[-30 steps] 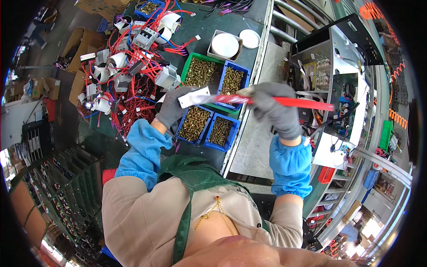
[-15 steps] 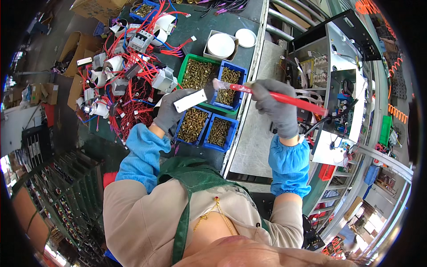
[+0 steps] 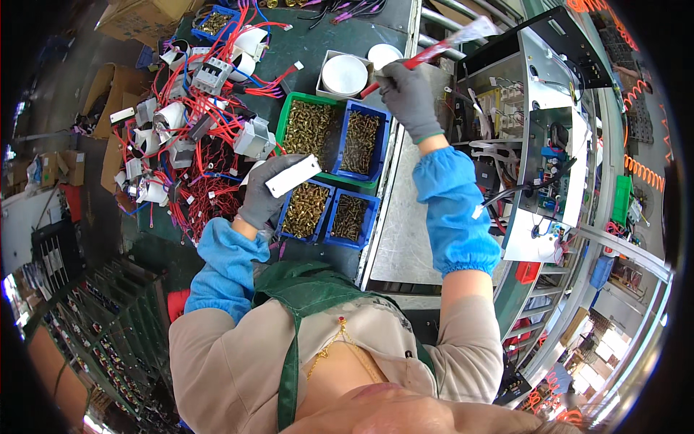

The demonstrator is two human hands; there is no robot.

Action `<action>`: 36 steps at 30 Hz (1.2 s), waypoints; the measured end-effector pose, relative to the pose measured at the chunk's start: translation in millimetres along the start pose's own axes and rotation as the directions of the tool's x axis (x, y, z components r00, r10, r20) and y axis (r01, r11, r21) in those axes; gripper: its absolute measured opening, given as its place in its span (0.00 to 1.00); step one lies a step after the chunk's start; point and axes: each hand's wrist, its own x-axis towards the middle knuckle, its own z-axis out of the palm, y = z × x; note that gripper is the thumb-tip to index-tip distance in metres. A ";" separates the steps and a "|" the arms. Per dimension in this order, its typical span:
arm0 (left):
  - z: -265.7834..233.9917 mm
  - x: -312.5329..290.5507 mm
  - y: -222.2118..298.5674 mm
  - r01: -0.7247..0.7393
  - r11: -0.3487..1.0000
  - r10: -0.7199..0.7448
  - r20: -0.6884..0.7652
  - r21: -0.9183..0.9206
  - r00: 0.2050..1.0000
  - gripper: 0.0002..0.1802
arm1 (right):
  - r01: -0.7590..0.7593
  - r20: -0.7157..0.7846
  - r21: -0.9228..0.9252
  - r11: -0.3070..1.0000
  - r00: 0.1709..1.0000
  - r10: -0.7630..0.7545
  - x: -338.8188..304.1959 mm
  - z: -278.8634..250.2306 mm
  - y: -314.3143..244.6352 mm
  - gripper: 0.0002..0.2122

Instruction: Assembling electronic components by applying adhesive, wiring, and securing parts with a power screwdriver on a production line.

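Bar (image 3: 293, 176), white and apparently light and stiff, sits mid-frame held in the left grip (image 3: 264, 189), best taken by its edges; the right grip (image 3: 410, 101) clasps a red brush-like tool (image 3: 428, 55), upper center.

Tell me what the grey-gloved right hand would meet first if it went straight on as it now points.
Probably the flat, round white disc just beyond the right hand; depth is unclear, so it might pass above.

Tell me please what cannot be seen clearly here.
In the head view:
Red tool: gripped part hidden by the right hand; pale end blurred.
White bar, in left hand: underside turned away.
Black cables: cut off by top edge.
Brass-coloured fasteners: shapes too small.
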 end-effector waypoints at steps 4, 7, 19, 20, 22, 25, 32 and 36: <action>-0.4 -5.0 -12.1 -0.009 0.996 0.005 -0.048 -0.088 0.999 0.19 | 0.024 0.085 -0.109 0.994 0.996 -0.015 -6.5 25.2 4.6 0.04; -1.9 -6.1 -14.0 -0.005 0.997 0.003 -0.031 -0.081 1.000 0.19 | -0.018 0.201 -0.205 0.979 0.978 0.060 -15.4 29.9 3.5 0.04; -7.9 -14.3 -12.2 0.061 0.997 -0.061 -0.008 -0.051 0.998 0.24 | 0.029 0.674 -0.415 0.910 0.681 0.286 -238.5 62.8 -69.5 0.21; -6.3 -14.0 -13.6 0.059 0.997 -0.059 -0.002 -0.051 0.998 0.24 | -0.005 0.728 -0.445 0.896 0.581 0.365 -232.1 65.5 -76.9 0.29; -6.6 -15.2 -19.1 -0.161 0.969 0.169 -0.031 0.190 0.985 0.23 | 0.011 0.692 -0.517 0.856 0.594 0.410 -239.2 86.8 -80.9 0.28; -13.7 -22.7 -15.6 -0.141 0.879 0.149 0.019 0.455 0.989 0.23 | 0.043 0.665 -0.580 0.813 0.602 0.443 -249.1 103.5 -66.8 0.24; -24.5 -43.2 -17.5 -0.014 0.570 0.012 0.008 0.821 1.000 0.25 | -0.188 0.666 -0.311 0.932 0.656 0.355 -231.7 85.3 -43.2 0.09; -26.0 -54.9 -31.3 0.135 0.662 -0.190 -0.009 0.738 0.982 0.32 | -0.206 0.562 -0.294 0.933 0.753 0.343 -245.4 81.0 -43.9 0.08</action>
